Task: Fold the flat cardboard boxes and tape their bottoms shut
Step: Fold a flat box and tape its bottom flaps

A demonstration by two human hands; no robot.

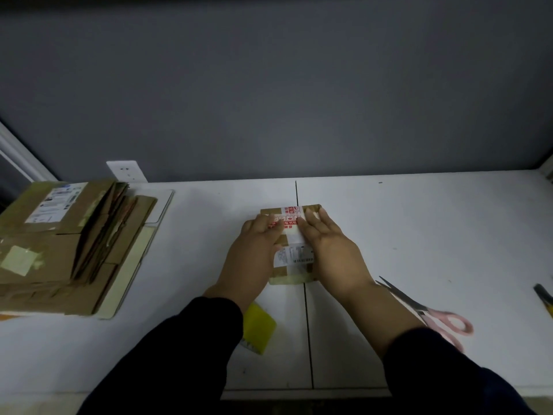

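A small brown cardboard box (294, 259) lies on the white table (419, 223) in the middle, with red-printed white tape and a barcode label on its upper face. My left hand (254, 253) presses flat on the box's left side, fingers straight. My right hand (332, 250) presses flat on its right side, fingers stretched toward the far edge. A stack of flat cardboard boxes (68, 244) lies at the left. A yellow tape piece or roll (258, 327) sits near my left forearm, partly hidden.
Pink-handled scissors (431, 313) lie open to the right of my right forearm. A dark and yellow tool (544, 298) shows at the right edge. A seam (308, 339) runs down the table's middle. A wall socket (127, 170) sits behind the stack.
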